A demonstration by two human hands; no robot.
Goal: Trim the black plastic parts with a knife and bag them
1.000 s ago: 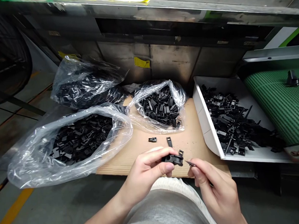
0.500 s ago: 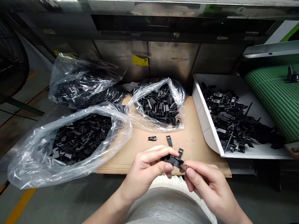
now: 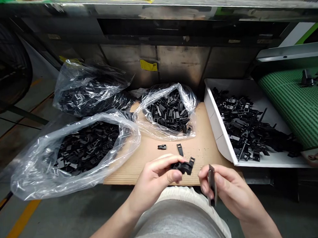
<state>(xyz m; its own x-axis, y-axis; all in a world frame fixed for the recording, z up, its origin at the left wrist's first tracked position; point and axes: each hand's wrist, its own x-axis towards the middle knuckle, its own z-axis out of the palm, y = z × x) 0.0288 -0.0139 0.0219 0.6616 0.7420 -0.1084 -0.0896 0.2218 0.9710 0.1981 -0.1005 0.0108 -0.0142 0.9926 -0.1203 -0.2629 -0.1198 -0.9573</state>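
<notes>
My left hand (image 3: 158, 177) is shut on a black moulded plastic part (image 3: 183, 167), which has a small loop sticking up at its right end. My right hand (image 3: 225, 184) sits apart from it, to the right. Between its thumb and fingers it pinches a thin, flat black plastic strip (image 3: 212, 185) standing upright. Just beyond my hands, a small black clip (image 3: 162, 147) and a narrow slotted black tab (image 3: 179, 150) lie on the brown cardboard sheet (image 3: 203, 145).
Clear plastic bags of black plastic parts (image 3: 83, 151) (image 3: 168, 113) (image 3: 89, 90) rest on and behind the cardboard. A white tray (image 3: 218, 130) heaped with black parts stands to the right, with a green conveyor belt (image 3: 297, 108) beyond it. A metal machine panel (image 3: 182, 61) rises behind.
My right hand has drawn back rightward from the moulded part, and the thin strip now shows upright in its grip. My left hand still holds the part, little moved.
</notes>
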